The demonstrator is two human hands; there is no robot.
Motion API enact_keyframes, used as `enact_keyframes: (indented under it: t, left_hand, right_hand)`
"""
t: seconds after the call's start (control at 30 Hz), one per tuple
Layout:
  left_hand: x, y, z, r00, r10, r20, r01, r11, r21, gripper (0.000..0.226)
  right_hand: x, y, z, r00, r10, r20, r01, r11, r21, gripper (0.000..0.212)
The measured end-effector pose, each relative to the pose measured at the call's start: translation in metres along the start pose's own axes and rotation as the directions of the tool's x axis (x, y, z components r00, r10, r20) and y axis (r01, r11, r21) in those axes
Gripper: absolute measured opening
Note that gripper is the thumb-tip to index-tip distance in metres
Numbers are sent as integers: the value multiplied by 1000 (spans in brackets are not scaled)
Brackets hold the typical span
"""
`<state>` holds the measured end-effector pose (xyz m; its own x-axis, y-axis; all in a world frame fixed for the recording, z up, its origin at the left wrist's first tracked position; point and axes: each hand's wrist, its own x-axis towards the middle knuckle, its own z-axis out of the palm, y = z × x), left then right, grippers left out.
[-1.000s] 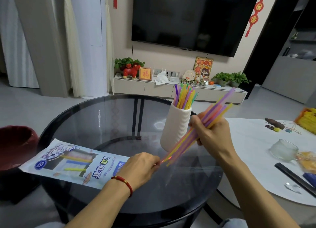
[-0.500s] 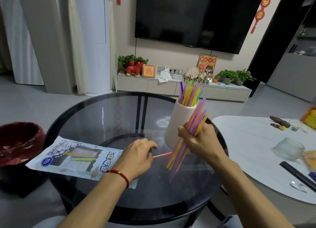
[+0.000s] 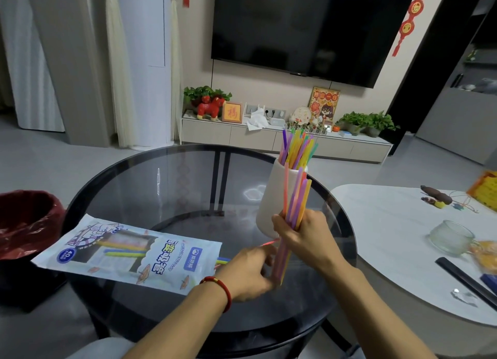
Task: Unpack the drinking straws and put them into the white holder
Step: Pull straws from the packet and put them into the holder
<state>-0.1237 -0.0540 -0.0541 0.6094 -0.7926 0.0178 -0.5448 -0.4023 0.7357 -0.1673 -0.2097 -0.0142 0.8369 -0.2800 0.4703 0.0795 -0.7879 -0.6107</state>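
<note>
A white ribbed holder (image 3: 271, 197) stands on the round glass table (image 3: 188, 186), with several coloured straws (image 3: 297, 147) sticking out of its top. My right hand (image 3: 304, 237) grips a bundle of coloured straws (image 3: 295, 197) nearly upright, right in front of the holder. My left hand (image 3: 247, 272) is at the bundle's lower ends, fingers pinched around a red straw (image 3: 269, 242). The printed straw bag (image 3: 129, 253) lies flat on the table to the left, a few straws showing at its open end.
A dark red bin (image 3: 27, 221) stands left of the table. A white table (image 3: 390, 237) on the right holds a glass cup (image 3: 450, 236), a black strip and small items. A TV and low cabinet are behind.
My right hand has turned the straw bundle from slanted to nearly upright and brought it against the holder. My left hand moved right to the bundle's lower ends.
</note>
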Motion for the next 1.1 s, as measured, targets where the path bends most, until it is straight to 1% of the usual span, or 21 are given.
enact_keyframes:
  t: [0.07,0.1,0.13,0.17,0.2,0.23,0.3,0.33,0.4,0.5,0.6,0.7,0.8,0.87,0.93,1.0,1.1]
  left_hand:
    - [1,0,2,1000,-13,11,13,1000,8,23]
    - [2,-1,3,1000,-14,16,14,1000,12,29]
    - [2,-1,3,1000,-14,13,14,1000,13,40]
    - [3,-2,3,1000,-16,-15,16,1000,10,52]
    - [5,-3,2,997,-11,-79,12,1000,3,59]
    - [6,-3,-1,985,1,-171,-3,1000,-13,60]
    - [7,-3,-7,934,-2,-358,-17,999,-48,57]
    - [7,-4,-10,903,-11,-430,-16,998,-60,55]
    - [6,-6,-14,854,-29,-519,-16,997,-80,50]
    - [4,-7,-16,830,-37,-557,-13,996,-85,46]
    - [4,-8,-16,827,-30,-562,-19,996,-82,46]
    - [5,-10,-16,832,-30,-553,-17,997,-80,48]
    - [5,-12,-17,835,-32,-550,-12,997,-76,49]
    - [4,-12,-17,836,-38,-548,-5,997,-77,49]
    - [4,-13,-18,834,-38,-550,-5,997,-76,48]
    - [3,-13,-19,831,-30,-555,-12,997,-72,46]
    - [2,-14,-21,829,-24,-558,-14,998,-65,45]
  right_hand:
    - [-5,4,-1,1000,2,18,-1,1000,-2,45]
    - [-6,6,-3,1000,3,26,-3,1000,1,41]
    - [-7,8,-5,1000,3,23,-3,1000,13,36]
    - [-8,10,-9,1000,12,0,-12,999,37,33]
    - [-6,10,-13,998,37,-42,-34,997,73,31]
    - [-4,9,-19,992,75,-98,-62,991,122,29]
    - [6,2,-33,965,143,-220,-86,964,253,29]
    - [13,-3,-41,944,165,-285,-68,944,323,29]
    - [31,-14,-58,892,180,-414,13,907,422,30]
    - [59,-31,-81,825,151,-544,117,897,427,31]
    - [83,-42,-95,796,101,-596,136,931,340,33]
    - [100,-49,-95,822,29,-569,103,974,199,33]
    - [113,-52,-89,877,-60,-477,106,992,71,37]
    - [122,-52,-84,909,-82,-409,90,996,2,41]
    - [129,-51,-79,936,-48,-348,30,998,-56,41]
    - [133,-50,-73,960,24,-280,-53,994,-94,36]
    - [134,-50,-64,970,105,-221,-145,974,-174,33]
